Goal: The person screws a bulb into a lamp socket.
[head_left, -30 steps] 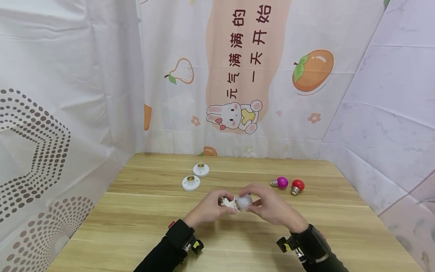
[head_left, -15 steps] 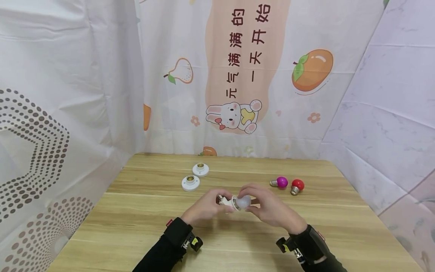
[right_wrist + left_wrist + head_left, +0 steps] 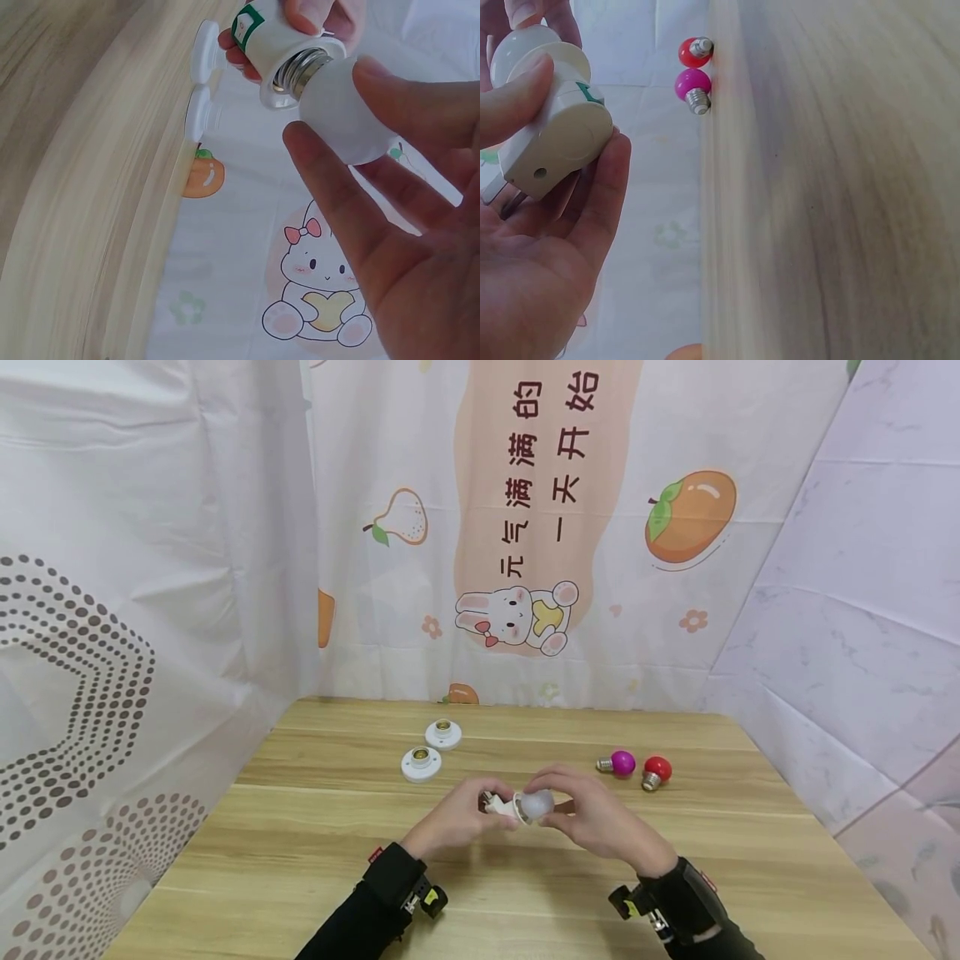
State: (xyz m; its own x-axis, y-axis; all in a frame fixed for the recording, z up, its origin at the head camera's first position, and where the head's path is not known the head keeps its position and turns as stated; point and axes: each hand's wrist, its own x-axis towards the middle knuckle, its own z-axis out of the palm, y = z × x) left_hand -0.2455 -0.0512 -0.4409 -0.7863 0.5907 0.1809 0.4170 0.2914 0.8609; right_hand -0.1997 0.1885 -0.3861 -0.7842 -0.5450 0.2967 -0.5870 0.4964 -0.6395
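Note:
Above the middle of the table, my left hand (image 3: 456, 818) grips a white plug-in lamp socket (image 3: 566, 127) with metal plug prongs and a green-marked label. My right hand (image 3: 596, 818) pinches a white light bulb (image 3: 349, 112) by its round globe, between thumb and fingers. The bulb's silver screw base is partly inside the socket mouth, with several threads showing in the right wrist view. Socket and bulb lie roughly level, end to end, in the head view. Part of the socket is hidden behind the left fingers.
Two round white lamp holders (image 3: 422, 763) with brass-coloured insides stand on the wooden table (image 3: 315, 827) at the back left. A purple bulb (image 3: 622, 763) and a red bulb (image 3: 657, 770) lie at the back right. A printed curtain (image 3: 390, 610) hangs behind the table's far edge.
Both hands stay in nearly the same place, holding socket and bulb together. The right fingers shift only slightly around the globe. The lamp holders and coloured bulbs have not moved.

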